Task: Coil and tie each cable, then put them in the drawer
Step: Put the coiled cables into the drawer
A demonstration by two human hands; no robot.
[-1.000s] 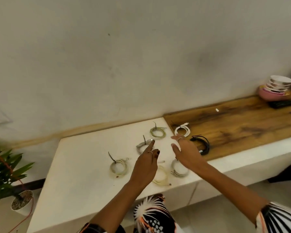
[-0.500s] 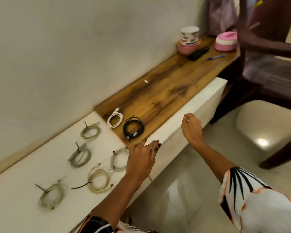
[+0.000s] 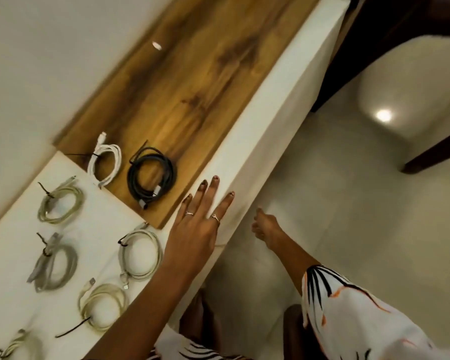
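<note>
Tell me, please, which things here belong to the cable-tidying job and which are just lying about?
Job:
white coiled cable
black coiled cable
pale green coiled cable
grey coiled cable
off-white coiled cable
cream coiled cable

Lying about:
small white scrap on the wooden top
cream chair seat

A plain pale wall [image 3: 37,61] fills ten o'clock, a white counter [image 3: 270,120] with a wooden top [image 3: 192,81] runs diagonally, glossy tiled floor [image 3: 348,203] and a cushioned chair [image 3: 413,81] lie toward two o'clock.
</note>
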